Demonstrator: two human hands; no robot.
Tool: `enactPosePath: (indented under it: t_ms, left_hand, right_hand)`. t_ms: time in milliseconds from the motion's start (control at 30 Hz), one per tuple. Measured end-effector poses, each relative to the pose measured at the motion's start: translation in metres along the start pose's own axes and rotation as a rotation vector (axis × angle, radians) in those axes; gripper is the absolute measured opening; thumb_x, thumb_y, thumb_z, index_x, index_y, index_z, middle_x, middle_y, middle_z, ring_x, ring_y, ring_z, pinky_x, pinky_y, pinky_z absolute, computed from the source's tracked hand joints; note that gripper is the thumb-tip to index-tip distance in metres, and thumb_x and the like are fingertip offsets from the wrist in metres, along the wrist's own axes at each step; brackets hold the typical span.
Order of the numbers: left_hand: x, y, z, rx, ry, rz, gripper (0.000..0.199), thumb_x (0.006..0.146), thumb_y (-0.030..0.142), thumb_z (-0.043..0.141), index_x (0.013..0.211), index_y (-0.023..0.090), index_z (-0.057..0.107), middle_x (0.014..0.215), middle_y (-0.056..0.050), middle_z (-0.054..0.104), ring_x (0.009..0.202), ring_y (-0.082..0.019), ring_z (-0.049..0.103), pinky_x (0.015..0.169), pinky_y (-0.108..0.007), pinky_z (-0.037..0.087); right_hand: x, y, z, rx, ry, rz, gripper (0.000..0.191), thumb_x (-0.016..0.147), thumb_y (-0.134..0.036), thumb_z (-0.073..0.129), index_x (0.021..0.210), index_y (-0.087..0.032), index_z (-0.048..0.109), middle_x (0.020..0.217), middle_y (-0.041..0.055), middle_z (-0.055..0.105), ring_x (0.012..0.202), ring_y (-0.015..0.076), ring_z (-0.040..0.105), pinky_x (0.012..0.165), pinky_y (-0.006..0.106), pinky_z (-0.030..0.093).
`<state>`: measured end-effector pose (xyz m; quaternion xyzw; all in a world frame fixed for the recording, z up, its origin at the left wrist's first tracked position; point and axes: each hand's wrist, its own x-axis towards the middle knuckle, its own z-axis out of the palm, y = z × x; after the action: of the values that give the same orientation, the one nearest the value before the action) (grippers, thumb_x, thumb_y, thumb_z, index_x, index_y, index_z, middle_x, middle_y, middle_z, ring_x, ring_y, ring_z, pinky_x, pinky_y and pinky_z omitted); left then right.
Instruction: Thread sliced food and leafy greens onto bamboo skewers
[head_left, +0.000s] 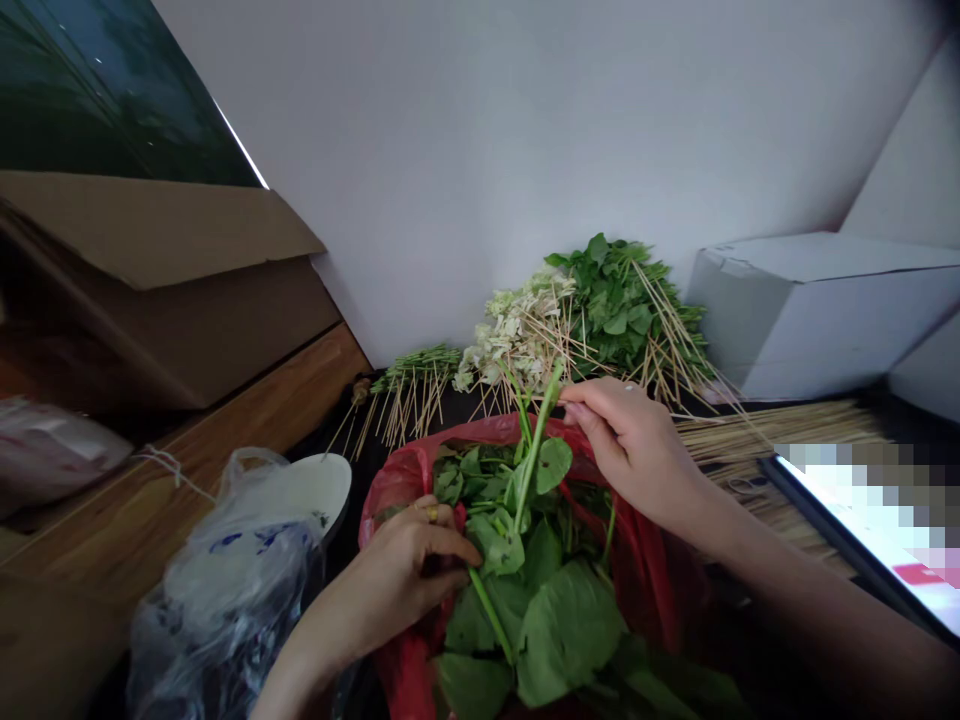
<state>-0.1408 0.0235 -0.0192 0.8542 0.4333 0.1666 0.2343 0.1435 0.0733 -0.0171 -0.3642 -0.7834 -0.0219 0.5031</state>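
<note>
A red plastic bag [390,490] full of leafy greens [574,625] stands open at the centre. My left hand [412,565], with a ring on one finger, is closed in a pinch on a green stem [489,612] over the bag's left side. Over the far right rim, my right hand [630,445] pinches something thin at its fingertips, right beside the top of a thick green stalk [538,450]; what it grips is too small to make out. Leaves hang around the stalk, above the bag.
Skewered greens [622,300], skewered pale vegetables [517,325] and shorter skewers [420,375] lie along the wall. Bare sticks [787,430], a lit screen [862,540] and a white box [825,310] are right. Left are a cardboard box [225,320], a bowl [330,480] and a clear bag [217,620].
</note>
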Motion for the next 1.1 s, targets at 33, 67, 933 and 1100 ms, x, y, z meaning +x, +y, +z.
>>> enactPosePath:
  t_ms: [33,67,933,1100]
  left_hand:
    - [0.001,0.001,0.0,-0.051,0.025,-0.023,0.018,0.083,0.016,0.07,0.088,0.027,0.082,0.079,-0.004,0.07,0.077,-0.02,0.063,0.07,-0.027,0.047]
    - [0.001,0.002,0.0,-0.123,0.063,-0.059,0.015,0.084,0.019,0.069,0.088,0.026,0.082,0.076,-0.004,0.07,0.071,-0.02,0.063,0.065,-0.026,0.047]
    - [0.034,0.009,0.034,-1.091,0.575,-0.179,0.039,0.074,0.022,0.088,0.111,0.025,0.075,0.081,0.002,0.075,0.076,-0.01,0.068,0.072,-0.016,0.052]
    - [0.037,0.009,0.037,-1.133,0.624,-0.195,0.035,0.074,0.029,0.089,0.107,0.026,0.079,0.08,0.0,0.076,0.074,-0.009,0.068,0.073,-0.016,0.053]
  right_hand:
    - [0.0,0.0,0.0,0.004,0.0,0.0,0.019,0.1,-0.013,0.043,0.096,-0.02,0.059,0.083,0.003,0.067,0.076,0.0181,0.061,0.072,0.032,0.042]
    - [-0.001,0.0,0.0,0.007,-0.002,0.001,0.019,0.101,-0.013,0.042,0.097,-0.02,0.059,0.083,0.003,0.067,0.076,0.0181,0.061,0.073,0.032,0.042]
    - [-0.01,-0.014,0.016,-0.025,-0.228,-0.123,0.027,0.095,-0.003,0.043,0.101,-0.011,0.068,0.088,0.0087,0.067,0.081,0.0223,0.057,0.076,0.037,0.044]
    - [-0.012,-0.015,0.018,-0.033,-0.233,-0.101,0.028,0.097,-0.004,0.042,0.101,-0.012,0.069,0.088,0.0084,0.068,0.081,0.0226,0.058,0.076,0.037,0.046]
